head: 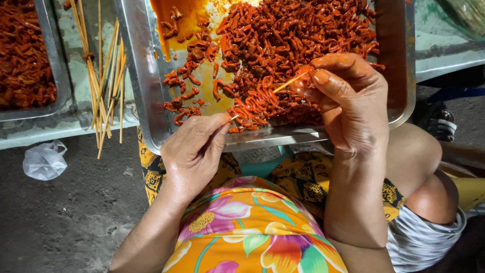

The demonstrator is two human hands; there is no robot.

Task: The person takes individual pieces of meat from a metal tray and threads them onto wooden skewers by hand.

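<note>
A metal tray point(139, 76) rests on my lap, filled with small curled pieces of meat point(293, 30) in red-orange sauce. My left hand point(194, 151) pinches one end of a thin bamboo skewer point(290, 82) at the tray's near rim. A string of sauce-coated pieces runs along the skewer between both hands. My right hand point(348, 101) holds a piece of meat at the skewer's other end, fingers closed around it, thumb pressing on top.
Several loose bamboo skewers point(103, 76) lie on a low surface left of the tray. A second tray point(53, 60) of red meat sits at far left. A crumpled plastic bag point(44, 161) lies on the grey ground. Another person's sandalled foot point(442, 124) is at right.
</note>
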